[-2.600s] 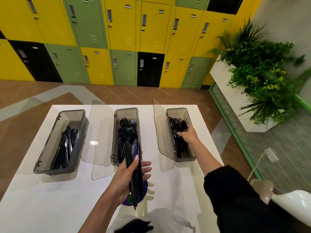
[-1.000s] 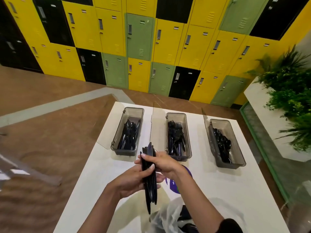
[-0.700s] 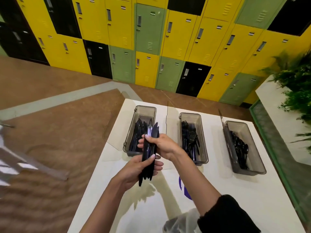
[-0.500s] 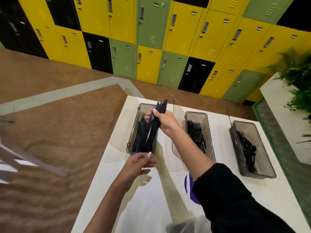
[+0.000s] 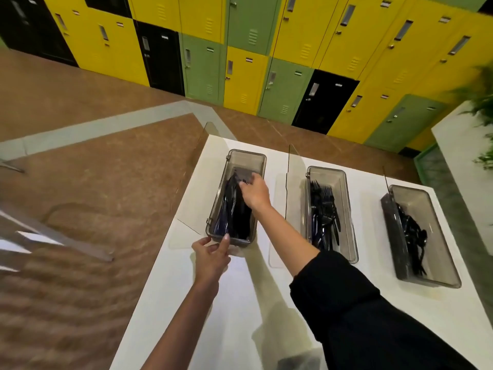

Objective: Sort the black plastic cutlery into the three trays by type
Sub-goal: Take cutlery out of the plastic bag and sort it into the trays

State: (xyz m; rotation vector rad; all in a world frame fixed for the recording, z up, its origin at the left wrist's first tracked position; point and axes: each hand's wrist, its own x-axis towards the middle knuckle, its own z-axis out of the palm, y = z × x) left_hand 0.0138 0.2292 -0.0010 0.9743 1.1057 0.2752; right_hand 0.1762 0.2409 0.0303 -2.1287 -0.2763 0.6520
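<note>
Item: white table [image 5: 373, 303] carrying three smoke-grey translucent plastic trays in a row, clear lids standing open.
- Left tray [image 5: 246, 154]: black plastic knives [image 5: 234, 212]. Right hand [image 5: 256, 193] reached inside, fingers [image 5: 246, 180] on the knives; grip unclear.
- Left hand [image 5: 210, 256]: thumb and fingers touched that tray's near end.
- Middle tray [image 5: 326, 170]: black plastic forks [image 5: 324, 209].
- Right tray [image 5: 426, 279]: black plastic spoons [image 5: 410, 231].

Background: yellow, green and black metal lockers [image 5: 245, 76].

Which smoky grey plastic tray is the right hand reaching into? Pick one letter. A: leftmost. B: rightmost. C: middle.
A: the right hand is over the black plastic cutlery inside the leftmost grey plastic tray, while the left hand touches that tray's near end.
</note>
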